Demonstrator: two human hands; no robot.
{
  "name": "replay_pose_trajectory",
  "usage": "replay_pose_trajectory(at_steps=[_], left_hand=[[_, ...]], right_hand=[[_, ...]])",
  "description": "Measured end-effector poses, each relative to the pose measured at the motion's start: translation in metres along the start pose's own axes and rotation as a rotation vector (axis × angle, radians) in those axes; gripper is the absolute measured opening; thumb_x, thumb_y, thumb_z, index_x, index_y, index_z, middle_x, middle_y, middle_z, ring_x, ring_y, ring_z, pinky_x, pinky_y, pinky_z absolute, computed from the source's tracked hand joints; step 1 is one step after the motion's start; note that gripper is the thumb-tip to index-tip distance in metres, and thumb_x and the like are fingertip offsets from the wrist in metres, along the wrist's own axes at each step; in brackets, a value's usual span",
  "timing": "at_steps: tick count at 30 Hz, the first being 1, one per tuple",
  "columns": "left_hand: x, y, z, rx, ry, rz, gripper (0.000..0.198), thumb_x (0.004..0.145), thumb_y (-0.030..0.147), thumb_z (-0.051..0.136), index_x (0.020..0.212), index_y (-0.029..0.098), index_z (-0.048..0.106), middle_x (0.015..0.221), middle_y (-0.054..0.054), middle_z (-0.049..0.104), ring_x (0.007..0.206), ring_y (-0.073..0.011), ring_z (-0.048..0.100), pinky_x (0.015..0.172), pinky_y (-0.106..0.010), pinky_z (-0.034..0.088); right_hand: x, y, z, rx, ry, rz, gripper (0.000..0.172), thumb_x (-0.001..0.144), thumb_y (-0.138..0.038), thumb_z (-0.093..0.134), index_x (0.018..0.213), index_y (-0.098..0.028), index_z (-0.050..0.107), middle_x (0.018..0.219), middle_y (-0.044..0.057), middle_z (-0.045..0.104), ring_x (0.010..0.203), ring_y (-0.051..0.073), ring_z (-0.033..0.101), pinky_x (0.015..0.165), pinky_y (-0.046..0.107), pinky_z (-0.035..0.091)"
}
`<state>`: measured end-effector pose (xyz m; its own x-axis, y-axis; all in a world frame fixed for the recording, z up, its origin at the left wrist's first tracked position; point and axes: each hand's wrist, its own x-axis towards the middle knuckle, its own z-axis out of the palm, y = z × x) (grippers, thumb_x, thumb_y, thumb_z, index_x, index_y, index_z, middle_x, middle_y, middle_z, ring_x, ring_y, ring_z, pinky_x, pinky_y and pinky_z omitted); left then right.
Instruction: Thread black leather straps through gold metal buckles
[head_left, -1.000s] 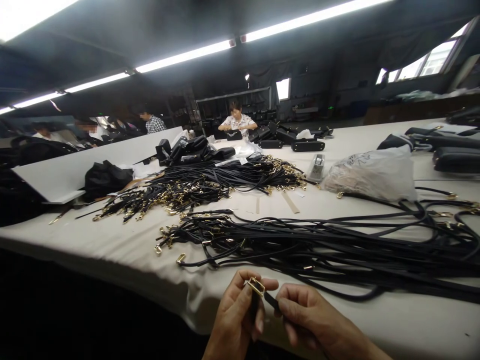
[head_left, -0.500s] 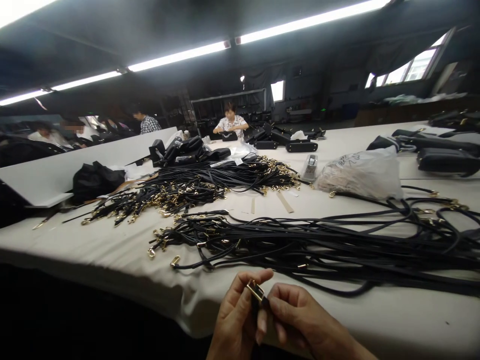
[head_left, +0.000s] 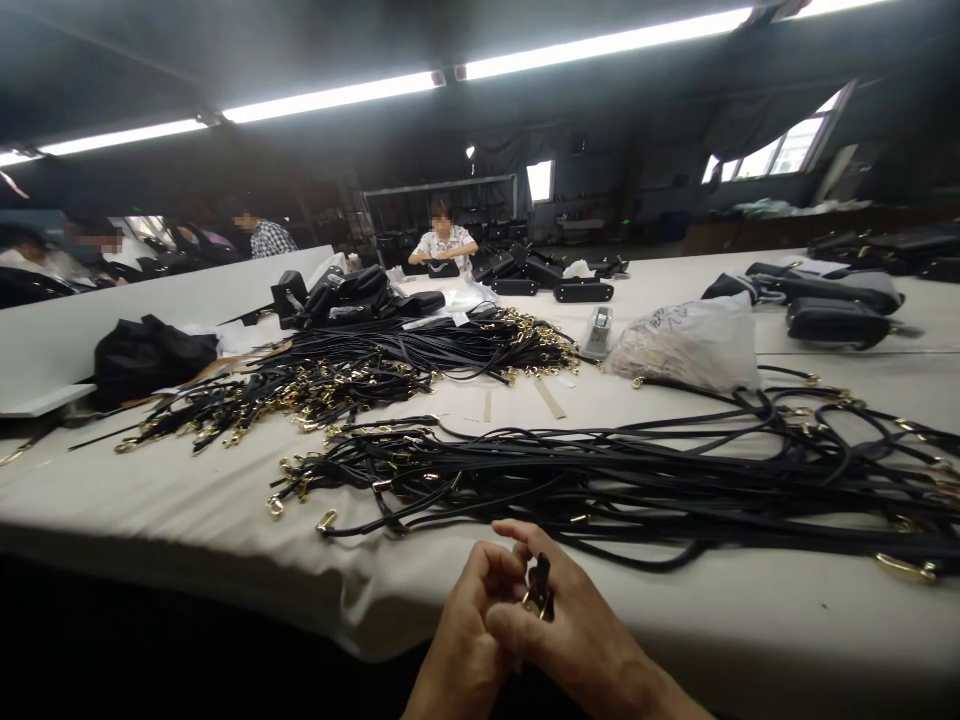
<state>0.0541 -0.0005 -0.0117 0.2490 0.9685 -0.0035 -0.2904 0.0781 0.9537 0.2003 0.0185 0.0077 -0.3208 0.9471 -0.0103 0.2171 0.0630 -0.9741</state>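
Low in the centre of the head view, my left hand (head_left: 465, 622) and my right hand (head_left: 576, 618) are pressed together around a black strap (head_left: 541, 570) with a gold buckle (head_left: 535, 602). My right thumb lies across the front, just below the buckle. The left fingers are curled in against the strap and partly covered by the right hand; the strap's lower part is hidden. Just beyond both hands lies a long bundle of black straps (head_left: 600, 470) with gold clasps.
A heap of black straps (head_left: 405, 350) with gold hooks lies farther back on the cloth-covered table (head_left: 225, 520). Right of it stand a filled plastic bag (head_left: 686, 340) and black bags (head_left: 836, 320). A black cloth bundle (head_left: 154, 358) sits left. Another person (head_left: 444, 242) works at the far end.
The buckle has turned from lying tilted across my left fingertips to a more upright position between both hands. My right hand has come forward over my left. The camera view has shifted to the right.
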Motion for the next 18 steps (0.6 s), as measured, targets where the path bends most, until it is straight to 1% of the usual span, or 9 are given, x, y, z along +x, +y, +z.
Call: replay_pose_trajectory(at_steps=[2, 3, 4, 7, 9, 11, 13, 16, 18], left_hand=[[0.004, -0.007, 0.006, 0.023, 0.028, -0.029, 0.036, 0.078, 0.043, 0.076, 0.089, 0.02, 0.05, 0.081, 0.001, 0.059, 0.054, -0.0071, 0.046, 0.047, -0.018, 0.035], [0.006, -0.01, 0.009, 0.045, 0.035, -0.046, 0.033, 0.08, 0.041, 0.073, 0.089, 0.02, 0.049, 0.079, 0.001, 0.059, 0.05, -0.0061, 0.044, 0.044, -0.018, 0.033], [0.008, -0.011, 0.011, 0.064, 0.027, -0.07, 0.03, 0.081, 0.038, 0.071, 0.089, 0.02, 0.048, 0.076, 0.002, 0.058, 0.047, -0.0059, 0.044, 0.043, -0.018, 0.033], [0.009, -0.011, 0.017, 0.072, -0.044, -0.151, 0.025, 0.083, 0.035, 0.067, 0.091, 0.02, 0.049, 0.067, 0.005, 0.056, 0.044, -0.0067, 0.047, 0.042, -0.018, 0.035], [0.008, -0.006, 0.02, 0.009, -0.08, -0.228, 0.03, 0.084, 0.037, 0.064, 0.104, 0.017, 0.053, 0.069, 0.002, 0.061, 0.045, -0.0072, 0.049, 0.044, -0.018, 0.036], [0.006, -0.002, 0.022, -0.098, -0.098, -0.307, 0.043, 0.083, 0.041, 0.064, 0.115, 0.014, 0.054, 0.071, -0.001, 0.066, 0.045, -0.0075, 0.05, 0.043, -0.017, 0.034], [0.006, 0.0, 0.022, -0.191, -0.094, -0.361, 0.051, 0.082, 0.048, 0.063, 0.118, 0.012, 0.056, 0.071, -0.004, 0.068, 0.045, -0.0074, 0.049, 0.042, -0.017, 0.032], [0.007, -0.007, 0.021, -0.173, -0.161, -0.432, 0.053, 0.082, 0.061, 0.059, 0.104, 0.012, 0.063, 0.061, -0.003, 0.065, 0.041, -0.0067, 0.044, 0.04, -0.017, 0.025], [0.009, -0.015, 0.021, -0.121, -0.234, -0.481, 0.048, 0.08, 0.059, 0.063, 0.091, 0.013, 0.064, 0.052, 0.0, 0.06, 0.038, -0.0057, 0.039, 0.038, -0.017, 0.02]], right_hand=[[0.002, -0.001, 0.002, -0.023, 0.055, -0.062, 0.028, 0.084, -0.041, 0.067, 0.106, -0.023, 0.067, 0.092, 0.002, 0.06, 0.085, 0.02, 0.056, 0.077, 0.031, 0.045], [0.003, 0.0, 0.002, 0.002, 0.081, -0.089, 0.03, 0.09, -0.048, 0.058, 0.098, -0.021, 0.069, 0.091, 0.004, 0.06, 0.083, 0.021, 0.056, 0.077, 0.032, 0.045], [0.005, 0.0, 0.0, 0.051, 0.103, -0.1, 0.039, 0.094, -0.054, 0.05, 0.094, -0.02, 0.069, 0.093, 0.006, 0.061, 0.086, 0.021, 0.057, 0.079, 0.033, 0.045], [0.007, -0.003, -0.01, 0.401, 0.133, -0.007, 0.051, 0.092, -0.063, 0.049, 0.1, -0.019, 0.072, 0.114, 0.01, 0.066, 0.113, 0.026, 0.055, 0.099, 0.036, 0.039], [0.008, -0.008, -0.021, 0.758, 0.121, 0.089, 0.05, 0.093, -0.06, 0.051, 0.104, -0.017, 0.073, 0.116, 0.012, 0.069, 0.12, 0.026, 0.054, 0.108, 0.038, 0.035], [0.01, -0.012, -0.033, 1.085, 0.1, 0.151, 0.045, 0.097, -0.052, 0.049, 0.105, -0.015, 0.073, 0.107, 0.011, 0.074, 0.112, 0.024, 0.062, 0.108, 0.04, 0.037], [0.012, -0.015, -0.043, 1.289, 0.084, 0.167, 0.043, 0.101, -0.044, 0.043, 0.102, -0.015, 0.074, 0.099, 0.01, 0.077, 0.104, 0.022, 0.067, 0.109, 0.04, 0.039], [0.016, -0.015, -0.054, 1.447, 0.077, 0.169, 0.049, 0.104, -0.041, 0.035, 0.098, -0.015, 0.076, 0.094, 0.009, 0.078, 0.103, 0.02, 0.069, 0.11, 0.039, 0.041], [0.018, -0.015, -0.059, 1.493, 0.091, 0.166, 0.052, 0.105, -0.042, 0.031, 0.097, -0.016, 0.076, 0.093, 0.008, 0.078, 0.102, 0.019, 0.069, 0.108, 0.038, 0.043]])
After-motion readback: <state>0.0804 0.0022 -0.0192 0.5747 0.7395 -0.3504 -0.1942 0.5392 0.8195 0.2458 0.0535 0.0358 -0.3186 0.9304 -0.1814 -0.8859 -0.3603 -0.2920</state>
